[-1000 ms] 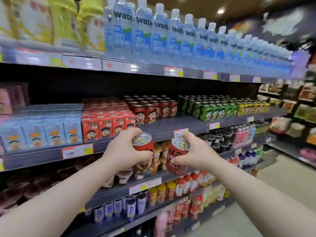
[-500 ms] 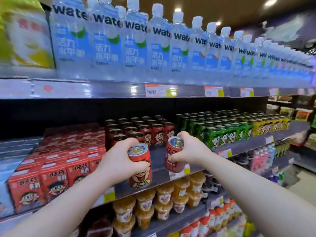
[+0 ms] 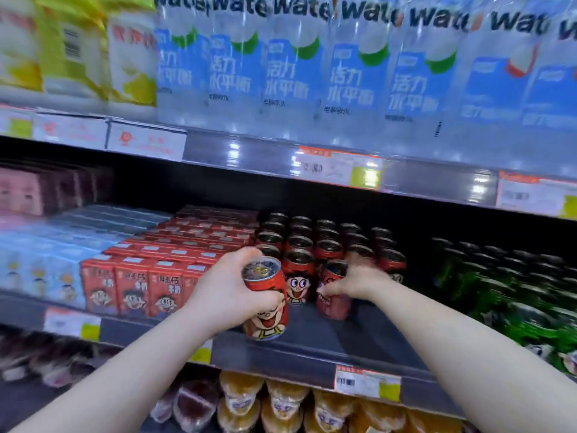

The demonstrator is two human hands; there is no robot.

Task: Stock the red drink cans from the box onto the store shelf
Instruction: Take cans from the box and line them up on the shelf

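Can in left hand, another in right

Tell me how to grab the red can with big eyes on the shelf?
Grip the big-eyed can round its middle, coming from the front: it stands upright, its round side faces you, and more cans crowd behind it.
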